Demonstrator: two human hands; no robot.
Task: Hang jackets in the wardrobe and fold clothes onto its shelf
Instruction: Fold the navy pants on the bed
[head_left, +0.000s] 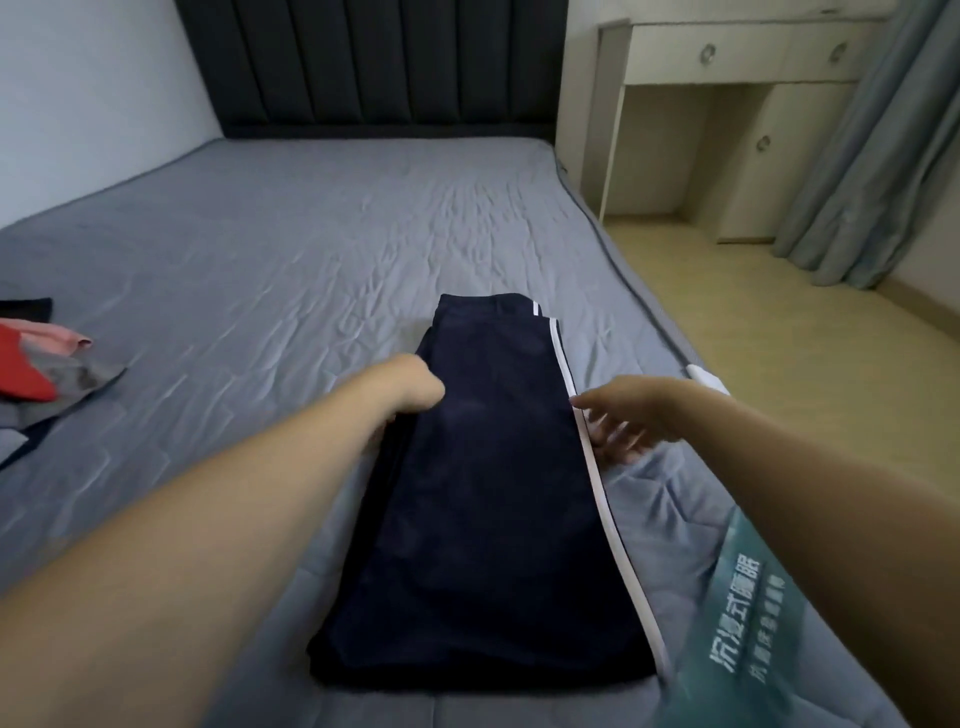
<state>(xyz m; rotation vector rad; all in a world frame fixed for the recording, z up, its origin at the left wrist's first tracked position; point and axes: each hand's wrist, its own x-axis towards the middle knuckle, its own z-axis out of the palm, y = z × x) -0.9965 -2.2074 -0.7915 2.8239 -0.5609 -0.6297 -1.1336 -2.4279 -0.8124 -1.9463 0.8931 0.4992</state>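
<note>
From the head camera, a big bed (291, 244) fills most of the view. It has a gray-blue sheet with lots of small wrinkles. At the far end stands a dark padded headboard (363, 62). On the right, the floor (810, 332) is light wood. A pale cabinet (727, 114) with round handles stands against the far wall, and a gray-blue curtain (872, 156) hangs next to it. A shiny teal label with white writing (737, 618) sits at the bed's near right edge. On the left side of the bed lies a small pile of clothes (36, 364) in red, pink, gray and black.

The dark blue trousers (483, 493) lie flat on the bed, in the middle and close to the person. They look folded long and narrow. A white stripe runs down their right edge.

The left hand (410, 387) is at the trousers' left edge, with its fingers curled down onto the cloth; the fingers are hidden, so I cannot tell if it grips. The right hand (623, 415) is at the right edge by the white stripe, fingers spread apart and loose, holding nothing.
</note>
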